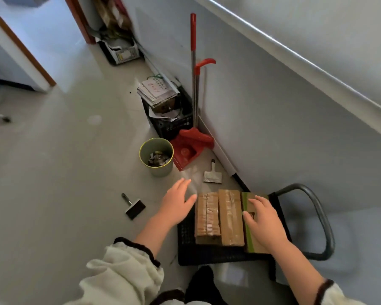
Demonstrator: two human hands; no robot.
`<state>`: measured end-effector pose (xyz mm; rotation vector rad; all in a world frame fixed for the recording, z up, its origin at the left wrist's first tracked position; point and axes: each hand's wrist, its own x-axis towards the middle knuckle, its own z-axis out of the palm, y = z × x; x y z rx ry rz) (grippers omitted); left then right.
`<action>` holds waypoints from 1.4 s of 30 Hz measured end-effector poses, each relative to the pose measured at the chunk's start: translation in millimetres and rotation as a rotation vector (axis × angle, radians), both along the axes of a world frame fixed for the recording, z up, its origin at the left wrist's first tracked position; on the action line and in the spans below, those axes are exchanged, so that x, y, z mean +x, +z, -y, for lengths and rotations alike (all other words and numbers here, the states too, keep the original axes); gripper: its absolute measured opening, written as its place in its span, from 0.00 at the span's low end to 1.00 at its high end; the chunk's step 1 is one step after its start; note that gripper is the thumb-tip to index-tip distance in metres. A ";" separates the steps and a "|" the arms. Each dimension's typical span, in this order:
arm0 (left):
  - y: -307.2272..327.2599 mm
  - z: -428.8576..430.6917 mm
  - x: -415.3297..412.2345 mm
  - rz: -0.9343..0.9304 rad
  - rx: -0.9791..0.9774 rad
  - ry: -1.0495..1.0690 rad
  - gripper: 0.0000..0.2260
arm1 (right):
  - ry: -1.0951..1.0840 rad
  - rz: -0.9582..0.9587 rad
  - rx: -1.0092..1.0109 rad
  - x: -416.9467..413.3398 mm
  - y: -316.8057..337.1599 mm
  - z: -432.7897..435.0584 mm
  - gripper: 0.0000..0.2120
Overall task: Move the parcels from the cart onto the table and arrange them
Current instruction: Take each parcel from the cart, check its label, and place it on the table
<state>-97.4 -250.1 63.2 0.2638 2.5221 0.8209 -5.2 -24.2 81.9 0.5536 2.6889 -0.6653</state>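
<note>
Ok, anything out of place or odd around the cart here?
Little. The parcels lie squarely side by side on the cart. A pale scraper by the dustpan and a dark scraper left of the cart lie loose on the floor, easy to step on.

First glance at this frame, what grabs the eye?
The row of brown tape-wrapped cardboard parcels on the black flat cart at lower right, with the right hand resting on the green-edged cardboard parcel and the open left hand beside the row's left end. Next, the red plastic dustpan and red-handled broom against the wall at centre, with a round green waste bin of scraps on the floor left of them.
</note>
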 end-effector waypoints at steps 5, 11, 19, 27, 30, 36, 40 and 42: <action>-61.7 -27.8 1.2 0.256 0.048 0.118 0.25 | 0.012 0.262 -0.204 -20.4 -71.0 -14.4 0.24; -139.4 -38.6 17.7 0.578 0.090 0.346 0.26 | -0.123 0.538 -0.430 -33.3 -153.2 -8.5 0.26; -226.3 -63.9 -4.2 0.730 0.198 0.591 0.31 | -0.356 0.457 -0.542 -65.5 -248.2 8.5 0.27; -252.6 -77.8 -18.2 0.829 0.332 0.672 0.19 | -0.489 0.447 -0.754 -70.7 -297.7 23.9 0.22; -249.2 -77.4 -19.6 0.801 0.324 0.674 0.18 | -0.501 0.428 -0.789 -70.9 -289.6 25.4 0.22; -198.7 -72.6 -32.2 0.705 0.327 0.650 0.19 | -0.444 0.332 -0.818 -78.9 -235.7 22.0 0.22; -126.4 -69.5 -46.9 0.562 0.387 0.625 0.24 | -0.362 0.191 -0.796 -92.9 -160.9 20.5 0.22; -78.5 -67.6 -53.4 0.493 0.454 0.610 0.22 | -0.312 0.085 -0.816 -101.3 -111.5 21.3 0.19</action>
